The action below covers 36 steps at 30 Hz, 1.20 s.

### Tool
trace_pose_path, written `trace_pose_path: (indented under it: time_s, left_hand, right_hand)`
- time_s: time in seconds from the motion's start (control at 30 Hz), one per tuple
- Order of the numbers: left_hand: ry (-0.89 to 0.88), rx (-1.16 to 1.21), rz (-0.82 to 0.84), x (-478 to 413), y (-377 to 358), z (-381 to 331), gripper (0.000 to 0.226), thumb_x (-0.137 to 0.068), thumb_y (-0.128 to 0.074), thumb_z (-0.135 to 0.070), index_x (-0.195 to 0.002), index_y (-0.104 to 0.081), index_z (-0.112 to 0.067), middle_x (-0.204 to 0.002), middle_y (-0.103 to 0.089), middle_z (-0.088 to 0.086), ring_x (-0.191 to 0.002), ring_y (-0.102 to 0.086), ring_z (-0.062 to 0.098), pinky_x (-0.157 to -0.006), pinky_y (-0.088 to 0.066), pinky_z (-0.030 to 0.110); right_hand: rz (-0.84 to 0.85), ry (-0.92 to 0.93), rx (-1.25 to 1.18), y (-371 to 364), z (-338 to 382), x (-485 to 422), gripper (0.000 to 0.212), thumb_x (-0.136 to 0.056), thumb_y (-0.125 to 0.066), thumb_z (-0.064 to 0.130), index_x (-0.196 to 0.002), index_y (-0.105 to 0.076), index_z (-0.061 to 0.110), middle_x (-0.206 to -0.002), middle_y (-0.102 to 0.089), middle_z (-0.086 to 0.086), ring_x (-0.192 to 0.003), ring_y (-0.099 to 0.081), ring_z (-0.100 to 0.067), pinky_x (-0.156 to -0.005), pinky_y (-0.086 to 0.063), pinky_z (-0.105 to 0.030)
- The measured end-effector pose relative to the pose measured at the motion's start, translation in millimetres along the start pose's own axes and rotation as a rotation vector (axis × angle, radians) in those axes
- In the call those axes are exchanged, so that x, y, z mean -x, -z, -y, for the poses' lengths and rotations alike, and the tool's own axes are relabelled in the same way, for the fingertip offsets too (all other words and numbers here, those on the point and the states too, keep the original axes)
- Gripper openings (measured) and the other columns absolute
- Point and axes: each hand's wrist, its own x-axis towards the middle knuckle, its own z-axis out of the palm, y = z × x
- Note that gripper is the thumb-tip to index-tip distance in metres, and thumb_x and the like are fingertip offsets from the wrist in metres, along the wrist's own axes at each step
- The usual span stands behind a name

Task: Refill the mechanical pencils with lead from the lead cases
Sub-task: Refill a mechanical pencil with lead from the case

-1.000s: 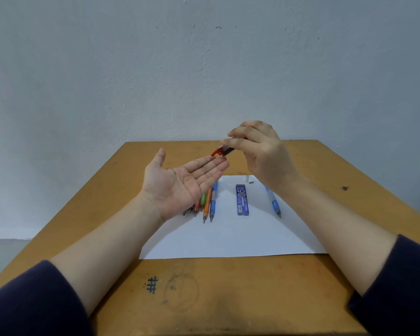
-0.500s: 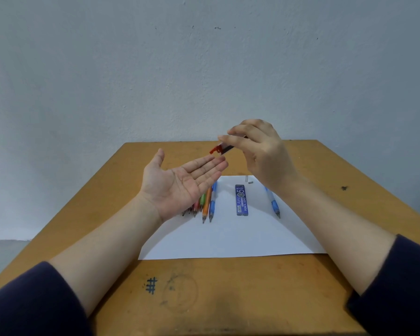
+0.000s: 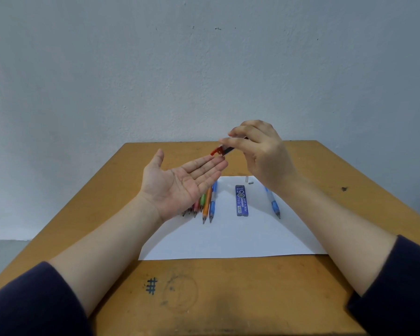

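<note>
The left hand (image 3: 180, 187) lies flat and wide open, palm up, holding nothing, raised over a row of mechanical pencils (image 3: 206, 204) on the white paper (image 3: 228, 238). Close above its fingertips, the right hand (image 3: 260, 154) pinches a red-capped lead case (image 3: 222, 150), tilted cap-down. A blue lead case (image 3: 242, 201) lies apart on the paper, beside a lone blue pencil (image 3: 273, 204). Bare paper lies nearer the person, and the table (image 3: 228, 299) ends just beyond the hands. Both forearms angle inward.

- A wooden counter (image 3: 228, 299) stood against a grey wall (image 3: 204, 69).
- A white sheet of paper (image 3: 228, 238) lay flat on it.
- A hash mark (image 3: 151, 286) was inked near its front edge.
</note>
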Motion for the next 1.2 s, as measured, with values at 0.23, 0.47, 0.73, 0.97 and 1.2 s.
trace_pose_path:
  time_s: [0.23,0.47,0.73,0.97,1.2]
  left_hand:
    - [-0.004,0.003,-0.019,1.4,-0.8,0.1,0.096,-0.091,-0.019,-0.07,-0.129,-0.046,0.014,-0.128,-0.054,0.032,-0.117,-0.056,0.044,-0.097,-0.043,0.055]
    - [-0.005,-0.003,-0.039,2.3,-0.8,-0.5,0.096,-0.091,-0.019,-0.07,-0.128,-0.047,0.015,-0.127,-0.055,0.031,-0.117,-0.056,0.043,-0.096,-0.043,0.055]
    - [-0.008,-0.019,-0.072,3.4,-2.8,0.3,0.095,-0.091,-0.018,-0.069,-0.126,-0.05,0.013,-0.125,-0.058,0.029,-0.115,-0.059,0.04,-0.097,-0.045,0.051]
    - [-0.013,-0.025,-0.119,2.1,-2.5,0.5,0.089,-0.091,-0.02,-0.069,-0.127,-0.053,0.005,-0.123,-0.061,0.024,-0.109,-0.063,0.036,-0.094,-0.049,0.048]
    - [-0.008,-0.017,-0.139,-1.0,-1.0,0.3,0.082,-0.092,-0.026,-0.066,-0.123,-0.058,0.002,-0.115,-0.064,0.021,-0.101,-0.066,0.034,-0.09,-0.054,0.042]
  right_hand:
    - [-0.003,-0.016,-0.003,1.5,1.2,-0.7,0.024,-0.089,-0.057,-0.002,-0.102,-0.073,0.01,-0.094,-0.069,-0.008,-0.092,-0.062,-0.027,-0.083,-0.049,-0.037]
    - [-0.001,-0.022,-0.004,2.3,2.0,-1.0,0.024,-0.091,-0.054,0.0,-0.101,-0.073,0.01,-0.094,-0.07,-0.008,-0.091,-0.062,-0.027,-0.083,-0.048,-0.036]
    - [-0.004,-0.02,-0.007,3.5,2.4,-1.6,0.024,-0.089,-0.056,-0.002,-0.101,-0.073,0.01,-0.093,-0.069,-0.009,-0.091,-0.062,-0.027,-0.081,-0.047,-0.035]
    - [0.004,-0.017,-0.026,3.9,5.5,-2.6,0.023,-0.092,-0.053,0.001,-0.1,-0.073,0.009,-0.094,-0.069,-0.008,-0.091,-0.062,-0.027,-0.081,-0.049,-0.036]
    - [0.003,-0.02,-0.025,3.4,5.0,-1.5,0.023,-0.092,-0.053,0.001,-0.101,-0.073,0.01,-0.093,-0.069,-0.008,-0.091,-0.062,-0.027,-0.08,-0.049,-0.036]
